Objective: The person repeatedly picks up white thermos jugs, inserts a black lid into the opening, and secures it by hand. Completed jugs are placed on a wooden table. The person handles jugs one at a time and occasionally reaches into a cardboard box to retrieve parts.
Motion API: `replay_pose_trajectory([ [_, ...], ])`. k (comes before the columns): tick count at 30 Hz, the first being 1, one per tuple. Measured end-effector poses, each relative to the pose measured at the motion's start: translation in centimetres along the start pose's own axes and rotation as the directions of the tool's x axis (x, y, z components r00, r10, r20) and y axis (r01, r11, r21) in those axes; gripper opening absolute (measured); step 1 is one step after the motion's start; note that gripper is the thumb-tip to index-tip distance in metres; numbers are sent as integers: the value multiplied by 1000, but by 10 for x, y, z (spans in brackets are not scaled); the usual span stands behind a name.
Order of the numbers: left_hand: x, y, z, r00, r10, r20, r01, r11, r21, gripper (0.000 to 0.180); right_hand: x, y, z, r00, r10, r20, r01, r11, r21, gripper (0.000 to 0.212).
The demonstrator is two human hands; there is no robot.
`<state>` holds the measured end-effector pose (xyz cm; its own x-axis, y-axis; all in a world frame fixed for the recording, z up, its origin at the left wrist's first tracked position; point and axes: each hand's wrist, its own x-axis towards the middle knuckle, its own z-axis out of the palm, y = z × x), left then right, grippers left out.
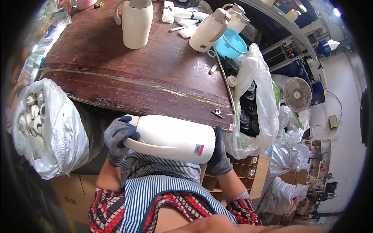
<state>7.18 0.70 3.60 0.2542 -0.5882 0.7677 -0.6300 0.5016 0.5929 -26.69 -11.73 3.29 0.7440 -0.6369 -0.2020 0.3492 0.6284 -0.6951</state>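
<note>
A white thermos jug (175,134) lies sideways between my two gloved hands, in front of the table edge. Its beige handle (149,148) points down toward my apron, and a small red and dark label sits near its base. My left hand (118,136), in a grey-blue glove, is closed around the jug's top end. At the other end my right hand (220,155) presses against the base, its fingers partly hidden behind the jug. Two more such jugs stand on the table: one jug (138,25) at the back left and another jug (208,33) farther right.
The dark red wooden table (105,62) spans the view ahead. A plastic bag of white parts (54,132) hangs left; a bag of black lids (248,108) stands right. A blue basin (230,44) sits at the right edge. Below is a divided carton (248,174); a fan (297,94) stands beyond.
</note>
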Motion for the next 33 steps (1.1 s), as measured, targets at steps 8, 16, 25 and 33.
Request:
replay_pose_trajectory([
  [8, -28, -32, -7, 747, -663, 45, 597, 640, -483, 14, -26, -46, 48, 921, -371, 120, 110, -49, -993, 108],
  [16, -7, -9, -8, 991, -134, -30, 131, 987, -92, 20, -5, -30, 39, 906, -423, 22, 172, 320, -932, 72],
  [25, 4, -11, -15, 877, -479, -18, 450, 835, -316, 18, 11, -43, 48, 761, -512, 399, 466, 3, -885, 76],
  [33, 24, 19, -2, 984, -147, 98, 141, 988, 61, 27, 19, -23, -11, 930, -306, -204, 63, 679, -731, 78],
])
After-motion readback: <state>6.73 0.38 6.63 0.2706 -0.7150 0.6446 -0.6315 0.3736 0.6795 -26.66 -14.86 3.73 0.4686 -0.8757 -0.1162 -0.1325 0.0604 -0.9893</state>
